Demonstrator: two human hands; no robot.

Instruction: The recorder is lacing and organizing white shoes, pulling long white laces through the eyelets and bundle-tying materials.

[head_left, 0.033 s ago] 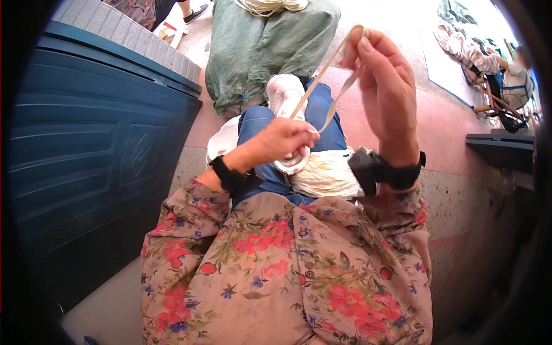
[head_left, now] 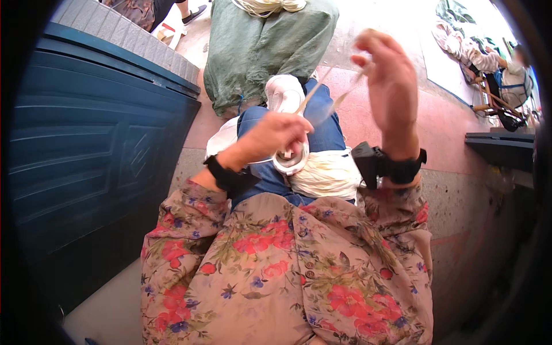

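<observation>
A white sneaker [head_left: 283, 92] lies on my lap over blue jeans, its toe pointing away from me. My left hand [head_left: 270, 137] is closed over the shoe's opening, pinching a flat cream shoelace [head_left: 312, 95] whose two strands rise toward the right. Higher up on the right is my right hand [head_left: 393, 86], fingers curled and smeared by motion. One strand reaches close to its fingers; whether they grip it I cannot tell. Beside the sneaker, a bundle of cream laces [head_left: 326, 175] rests across my thigh.
A large green woven sack [head_left: 270, 52] stands ahead of my knees, with another lace bundle [head_left: 270, 6] on top. To the left is a blue panelled door [head_left: 98, 138]. A person sits at the far right by a wooden chair [head_left: 489, 98].
My right hand has shifted slightly right and its grip on the lace loop looks loosened. The strands are blurred and lower. My left hand has moved slightly left.
</observation>
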